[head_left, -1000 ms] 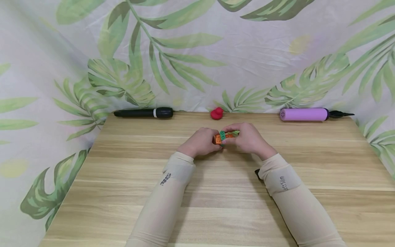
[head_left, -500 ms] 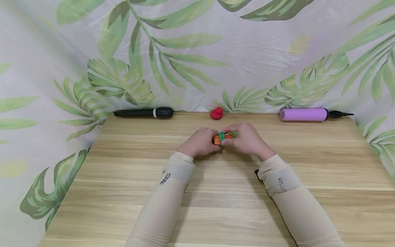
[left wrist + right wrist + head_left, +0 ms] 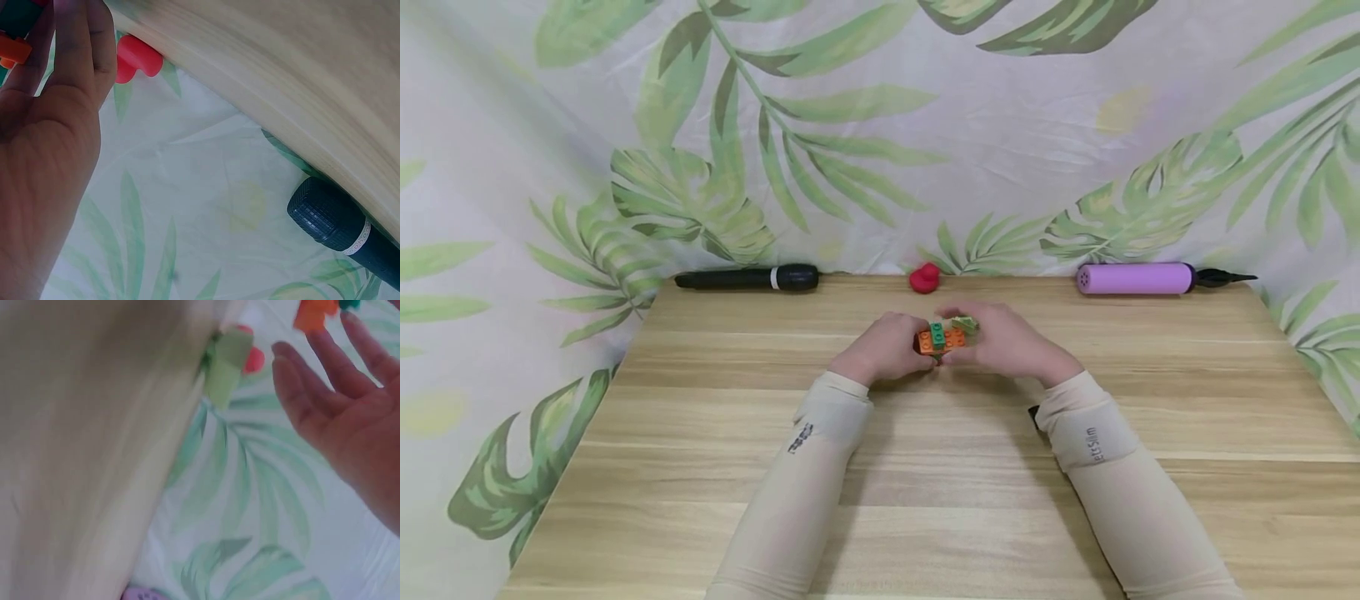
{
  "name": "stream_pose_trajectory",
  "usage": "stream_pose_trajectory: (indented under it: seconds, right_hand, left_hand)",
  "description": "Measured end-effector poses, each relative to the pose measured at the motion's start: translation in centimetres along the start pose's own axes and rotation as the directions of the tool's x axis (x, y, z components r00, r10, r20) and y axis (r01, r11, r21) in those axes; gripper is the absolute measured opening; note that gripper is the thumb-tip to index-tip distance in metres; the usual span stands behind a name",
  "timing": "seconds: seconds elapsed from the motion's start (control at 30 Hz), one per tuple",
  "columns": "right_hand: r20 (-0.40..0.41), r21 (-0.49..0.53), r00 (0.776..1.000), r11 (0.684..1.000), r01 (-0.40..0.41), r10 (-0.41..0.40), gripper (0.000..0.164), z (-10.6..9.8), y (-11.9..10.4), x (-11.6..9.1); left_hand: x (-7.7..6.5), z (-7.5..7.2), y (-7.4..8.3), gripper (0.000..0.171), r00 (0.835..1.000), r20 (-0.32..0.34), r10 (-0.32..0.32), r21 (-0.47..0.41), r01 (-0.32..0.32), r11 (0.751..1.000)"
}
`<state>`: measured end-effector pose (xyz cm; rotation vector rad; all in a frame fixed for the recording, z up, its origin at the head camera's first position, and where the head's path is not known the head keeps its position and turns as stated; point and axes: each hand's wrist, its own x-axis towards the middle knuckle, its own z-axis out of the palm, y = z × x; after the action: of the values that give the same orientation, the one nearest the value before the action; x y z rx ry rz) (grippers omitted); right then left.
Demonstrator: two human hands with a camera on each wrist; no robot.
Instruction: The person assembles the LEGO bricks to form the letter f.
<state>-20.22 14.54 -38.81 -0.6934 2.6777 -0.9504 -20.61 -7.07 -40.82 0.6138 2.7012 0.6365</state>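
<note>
My left hand [image 3: 887,346] grips a small stack of toy building bricks near the table's far middle. An orange brick [image 3: 957,337] with round studs lies across it, and a green brick [image 3: 937,335] sits on top; darker pieces below are mostly hidden by fingers. In the left wrist view, orange [image 3: 14,50] and dark green parts show between the fingers. My right hand [image 3: 1003,342] is beside the stack's right end, its fingers spread and relaxed around it; in the right wrist view the fingertips are close to the orange brick [image 3: 312,315]. Behind the stack is a small light green piece [image 3: 965,325].
A red rubber duck [image 3: 924,277] stands at the table's back edge. To its left lies a black microphone [image 3: 748,277], to its right a purple hand pump [image 3: 1135,278] with a black nozzle. Leaf-patterned cloth hangs behind the wooden table [image 3: 940,500].
My right hand has loosened its fingers and shifted slightly right, uncovering more of the orange brick and the light green piece. My left hand keeps its hold on the stack.
</note>
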Motion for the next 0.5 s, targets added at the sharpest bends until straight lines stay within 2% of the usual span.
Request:
stream_pose_trajectory:
  seconds: [0.13, 0.2, 0.37, 0.5]
  right_hand:
    - [-0.046, -0.023, 0.998, 0.999, -0.034, 0.033, 0.063, -1.3, 1.2, -0.3]
    - [-0.06, -0.091, 0.998, 0.996, -0.027, 0.021, 0.059, -1.6, 1.8, -0.4]
    - [0.015, -0.258, 1.0, 0.966, 0.009, -0.006, 0.052, -0.7, 2.6, -0.3]
    - [0.04, -0.351, 0.999, 0.936, -0.015, 0.031, 0.04, 0.4, 2.3, -0.1]
  left_hand:
    - [0.1, 0.0, 0.1, 0.03, 1.0, 0.002, 0.003, 0.01, -0.003, 1.0]
    - [0.1, 0.0, 0.1, 0.029, 1.0, 0.001, 0.005, 0.012, -0.005, 1.0]
    - [0.1, 0.1, 0.0, 0.027, 1.0, 0.001, 0.005, 0.008, -0.005, 1.0]
    - [0.0, 0.1, 0.0, 0.026, 1.0, -0.001, 0.009, -0.005, -0.009, 1.0]
